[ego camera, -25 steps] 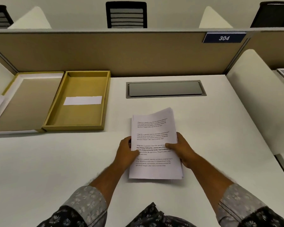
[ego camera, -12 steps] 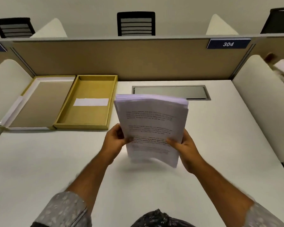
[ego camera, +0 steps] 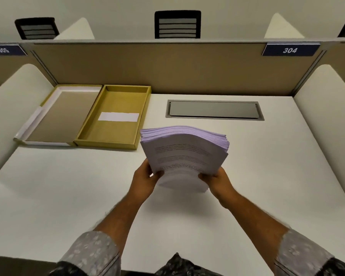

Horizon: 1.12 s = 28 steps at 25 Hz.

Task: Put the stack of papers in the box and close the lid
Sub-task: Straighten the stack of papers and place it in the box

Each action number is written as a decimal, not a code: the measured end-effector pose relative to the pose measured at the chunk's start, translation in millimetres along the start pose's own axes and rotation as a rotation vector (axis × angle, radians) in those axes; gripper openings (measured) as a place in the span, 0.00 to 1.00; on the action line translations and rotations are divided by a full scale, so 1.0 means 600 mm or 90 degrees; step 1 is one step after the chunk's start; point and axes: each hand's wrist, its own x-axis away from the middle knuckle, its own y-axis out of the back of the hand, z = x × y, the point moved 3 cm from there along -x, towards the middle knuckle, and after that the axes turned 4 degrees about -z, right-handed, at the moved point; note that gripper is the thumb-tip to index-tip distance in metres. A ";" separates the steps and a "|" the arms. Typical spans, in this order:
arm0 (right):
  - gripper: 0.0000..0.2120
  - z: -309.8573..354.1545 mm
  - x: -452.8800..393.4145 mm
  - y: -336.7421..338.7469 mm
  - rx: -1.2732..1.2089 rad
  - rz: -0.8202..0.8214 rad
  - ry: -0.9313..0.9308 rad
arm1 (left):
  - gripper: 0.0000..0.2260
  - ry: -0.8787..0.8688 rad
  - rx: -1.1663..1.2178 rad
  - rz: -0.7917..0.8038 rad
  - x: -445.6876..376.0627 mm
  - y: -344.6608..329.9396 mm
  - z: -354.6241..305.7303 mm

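A thick stack of printed white papers (ego camera: 184, 156) stands nearly upright above the desk centre, its top edge fanned and bowed. My left hand (ego camera: 144, 179) grips its lower left edge and my right hand (ego camera: 217, 181) grips its lower right edge. The open yellow box (ego camera: 141, 124) lies at the back left of the desk, holding only a white slip (ego camera: 118, 116). Its lid (ego camera: 62, 114) lies flat, inside up, joined to the box's left side. The stack is to the right of the box and nearer to me.
The white desk (ego camera: 68, 196) is walled by a tan partition (ego camera: 167, 68) at the back and white side panels (ego camera: 331, 116) left and right. A grey cable hatch (ego camera: 214, 109) is set into the desk behind the papers. Black chairs stand beyond the partition.
The stack lay flat on the desk under both hands; both hands have lifted it and tipped it up on edge. My view has shifted, showing more of the left side.
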 end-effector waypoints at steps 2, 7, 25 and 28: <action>0.24 -0.021 0.007 -0.010 0.071 -0.029 -0.030 | 0.20 0.052 0.001 0.011 0.002 -0.011 0.023; 0.13 -0.043 0.010 -0.018 0.146 -0.125 -0.067 | 0.17 0.025 -0.011 0.036 -0.008 -0.015 0.057; 0.23 0.160 -0.183 -0.412 0.083 0.111 -0.088 | 0.14 0.125 0.092 0.088 -0.296 0.424 0.068; 0.21 0.176 -0.246 -0.461 0.080 0.144 -0.138 | 0.14 0.196 0.046 0.125 -0.373 0.465 0.075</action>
